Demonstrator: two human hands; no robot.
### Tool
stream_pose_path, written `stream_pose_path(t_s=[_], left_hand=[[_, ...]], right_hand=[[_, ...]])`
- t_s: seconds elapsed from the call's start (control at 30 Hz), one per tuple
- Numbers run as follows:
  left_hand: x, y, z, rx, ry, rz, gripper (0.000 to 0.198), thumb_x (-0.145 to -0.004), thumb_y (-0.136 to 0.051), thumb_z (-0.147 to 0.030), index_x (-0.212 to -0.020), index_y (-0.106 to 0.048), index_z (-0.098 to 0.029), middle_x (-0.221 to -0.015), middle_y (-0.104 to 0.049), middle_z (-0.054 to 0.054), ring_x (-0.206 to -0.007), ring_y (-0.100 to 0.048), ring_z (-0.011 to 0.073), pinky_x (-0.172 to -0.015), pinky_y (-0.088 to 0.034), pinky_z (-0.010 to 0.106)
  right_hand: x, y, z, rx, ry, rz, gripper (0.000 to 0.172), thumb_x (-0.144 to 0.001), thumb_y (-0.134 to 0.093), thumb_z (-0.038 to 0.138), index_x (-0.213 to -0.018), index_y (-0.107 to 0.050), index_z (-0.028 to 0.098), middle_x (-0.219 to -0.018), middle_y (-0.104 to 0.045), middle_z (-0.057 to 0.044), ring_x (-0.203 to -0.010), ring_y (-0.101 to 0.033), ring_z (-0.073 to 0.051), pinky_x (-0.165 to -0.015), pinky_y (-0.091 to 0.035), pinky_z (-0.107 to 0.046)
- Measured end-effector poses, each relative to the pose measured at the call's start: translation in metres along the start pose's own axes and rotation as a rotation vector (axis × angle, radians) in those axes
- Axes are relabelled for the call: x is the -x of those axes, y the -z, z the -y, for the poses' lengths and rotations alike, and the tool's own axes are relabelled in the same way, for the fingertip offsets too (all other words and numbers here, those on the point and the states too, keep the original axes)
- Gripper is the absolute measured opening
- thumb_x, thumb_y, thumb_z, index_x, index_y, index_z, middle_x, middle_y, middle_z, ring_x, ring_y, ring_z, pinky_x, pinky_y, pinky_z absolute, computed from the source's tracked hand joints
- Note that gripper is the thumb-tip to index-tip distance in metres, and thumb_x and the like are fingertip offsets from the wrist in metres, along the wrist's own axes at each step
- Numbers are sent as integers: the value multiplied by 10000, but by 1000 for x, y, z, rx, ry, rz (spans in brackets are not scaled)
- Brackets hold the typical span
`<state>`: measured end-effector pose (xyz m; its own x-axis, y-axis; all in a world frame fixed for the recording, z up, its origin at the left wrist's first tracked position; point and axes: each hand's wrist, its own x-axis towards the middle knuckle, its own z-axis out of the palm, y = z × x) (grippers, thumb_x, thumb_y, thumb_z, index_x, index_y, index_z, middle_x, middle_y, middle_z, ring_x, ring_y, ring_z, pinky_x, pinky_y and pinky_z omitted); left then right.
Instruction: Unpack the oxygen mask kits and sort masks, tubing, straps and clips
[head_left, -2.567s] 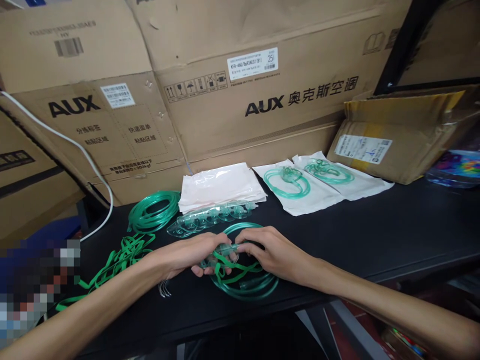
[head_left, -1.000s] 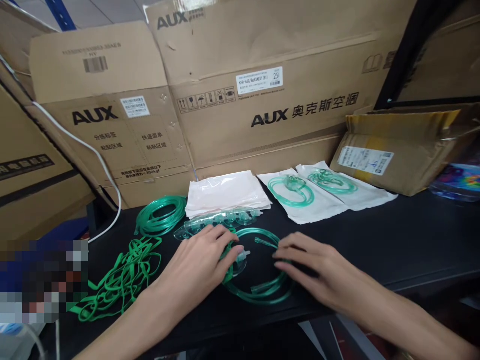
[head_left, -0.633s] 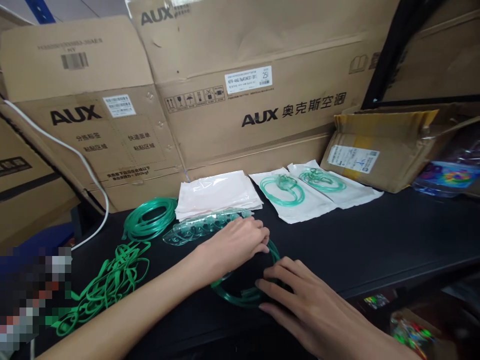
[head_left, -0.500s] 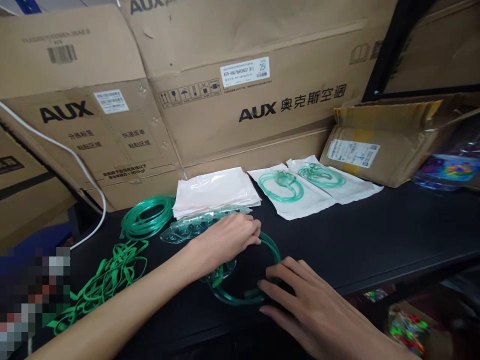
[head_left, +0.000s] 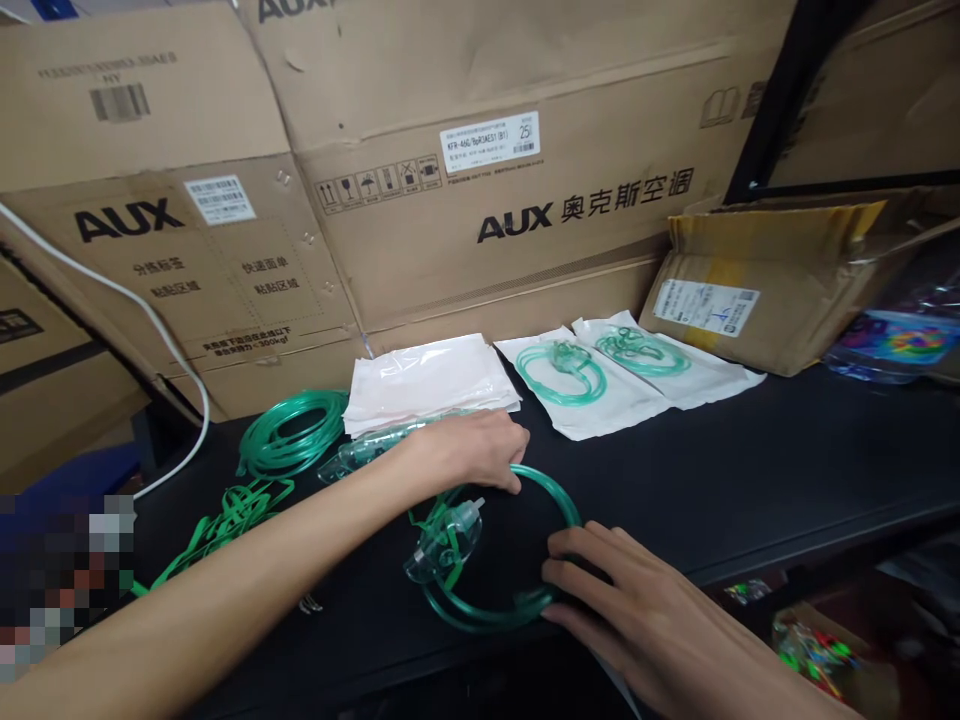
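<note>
A loop of green tubing [head_left: 559,488] lies on the black table in front of me. My left hand [head_left: 484,445] is closed at the loop's upper edge, its fingertips pressed together over the tube. At the loop's right side my right hand [head_left: 600,575] holds the tubing between thumb and fingers. A clear green mask [head_left: 448,538] with a green strap rests inside the loop's left part. Behind my left forearm, a row of nested clear masks [head_left: 364,452] is partly covered. Coiled green tubing [head_left: 292,432] and a heap of green straps [head_left: 225,530] lie to the left.
White pouches [head_left: 431,380] are stacked at the back. Two more pouches, one here [head_left: 622,400], carry tubing and masks. Large cardboard boxes [head_left: 525,270] stand behind, an open carton [head_left: 750,290] at the right. A white cable [head_left: 169,345] hangs at the left.
Both hands have moved slightly right with the tubing, and the loop looks wider. The mask inside it has come into fuller view. My left forearm now covers more of the straps.
</note>
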<state>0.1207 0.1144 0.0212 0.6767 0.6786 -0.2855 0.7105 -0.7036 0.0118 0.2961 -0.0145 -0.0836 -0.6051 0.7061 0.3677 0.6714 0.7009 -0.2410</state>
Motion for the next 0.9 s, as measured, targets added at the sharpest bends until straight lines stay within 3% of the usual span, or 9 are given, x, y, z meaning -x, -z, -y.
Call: stream_pose_path(t_s=[0.2, 0.37, 0.47, 0.57, 0.6, 0.67, 0.73, 0.8, 0.9], left_hand=[[6, 14, 17, 116, -93, -137, 229, -861, -608, -321, -1025, -727, -215, -873, -709, 19, -725, -616, 161, -637, -416, 255], [28, 36, 31, 146, -120, -309, 252, -914, -608, -376, -1012, -766, -207, -878, -724, 19, -786, -619, 167, -707, -408, 264], [47, 47, 33, 193, -131, -397, 258, -935, -608, -381, -1017, -780, -208, -833, -723, -2, -723, -599, 141, -658, -388, 250], [67, 56, 34, 231, -137, -456, 227, -946, -607, -343, -990, -790, -215, -792, -711, -29, -635, -537, 106, -602, -360, 237], [72, 57, 34, 247, -147, -474, 215, -946, -612, -332, -988, -791, -220, -794, -710, -35, -632, -527, 102, -595, -359, 232], [82, 60, 35, 291, -164, -506, 206, -946, -623, -338, -1004, -789, -230, -815, -712, -42, -658, -530, 102, -598, -365, 222], [89, 61, 35, 336, -165, -530, 227, -953, -619, -377, -1005, -785, -231, -824, -705, -39, -679, -528, 107, -602, -374, 218], [95, 62, 36, 370, -144, -551, 260, -951, -616, -421, -1003, -784, -230, -822, -693, -29, -679, -511, 113, -601, -378, 222], [106, 66, 42, 428, -72, -586, 296, -925, -635, -471, -1017, -787, -235, -802, -672, -10, -663, -492, 121, -575, -368, 233]], right_hand=[[-6, 9, -7, 70, 14, -62, 236, -1059, -392, 263, -1158, -604, 227, -1154, -708, -83, -984, -716, -262, -798, -615, -415], [-13, 23, -7, 85, 1, -207, 264, -1024, -477, 257, -1268, -578, 259, -1363, -623, -82, -1129, -681, -264, -918, -593, -436], [-17, 31, -2, 16, -39, -435, 272, -989, -555, 234, -1253, -604, 279, -1402, -593, -67, -1203, -641, -248, -1018, -535, -413], [-27, 33, -9, -131, -195, -796, 142, -973, -577, 217, -1064, -669, 275, -1203, -679, -45, -1116, -666, -228, -1015, -511, -391], [-31, 32, -15, -200, -260, -849, 114, -975, -576, 240, -1022, -675, 270, -1131, -695, -42, -1057, -682, -225, -976, -527, -384], [-41, 28, -30, -350, -342, -748, 145, -983, -565, 319, -1046, -681, 259, -1068, -715, -50, -960, -705, -230, -863, -571, -368], [-52, 22, -43, -444, -340, -472, 246, -978, -564, 384, -1149, -678, 248, -1146, -720, -75, -982, -714, -251, -827, -597, -371], [-60, 15, -48, -431, -296, -295, 332, -966, -579, 418, -1246, -658, 257, -1284, -683, -88, -1129, -680, -281, -937, -581, -409], [-65, 5, -45, -331, -215, -217, 363, -971, -573, 441, -1294, -654, 295, -1400, -623, -78, -1308, -578, -300, -1118, -465, -479]])
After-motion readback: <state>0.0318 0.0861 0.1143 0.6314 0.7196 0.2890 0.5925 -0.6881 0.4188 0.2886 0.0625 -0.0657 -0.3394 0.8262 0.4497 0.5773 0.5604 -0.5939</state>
